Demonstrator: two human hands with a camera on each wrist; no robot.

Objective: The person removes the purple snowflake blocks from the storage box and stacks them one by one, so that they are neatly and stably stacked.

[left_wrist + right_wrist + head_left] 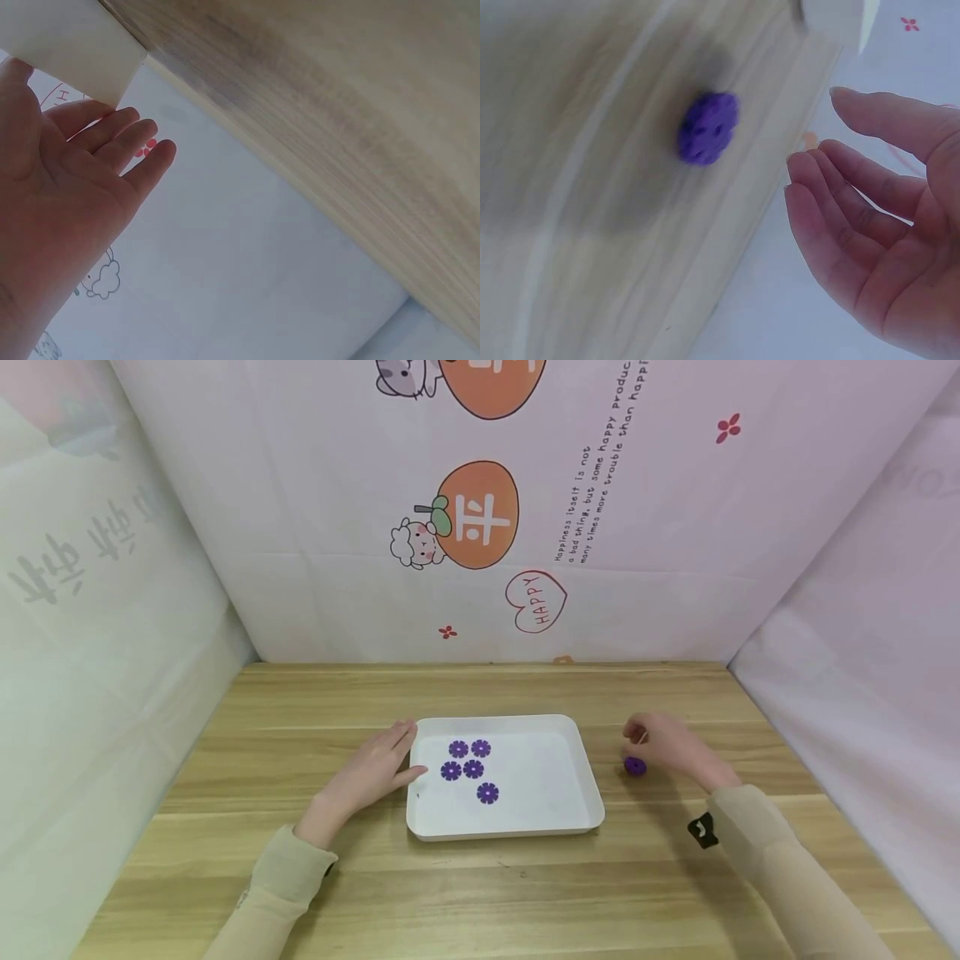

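Observation:
A white tray (pixel 536 777) lies on the table. Inside it, towards its left, are several flat purple snowflake discs (pixel 487 792). My left hand (pixel 372 770) rests at the tray's left rim, its fingers fairly straight and the thumb reaching over the edge; the left wrist view shows its fingertips against the tray's wall (pixel 82 52). To the right of the tray, a small thick clump of purple snowflake discs (pixel 709 129) sits on the wood. Just above it hovers my right hand (pixel 663 745), fingers loosely bent, thumb apart, holding nothing.
The wooden table (pixel 480 893) ends at a white printed cloth backdrop (pixel 637 602). Similar white cloth hangs along both sides. A black tag (pixel 702 831) shows at the right sleeve.

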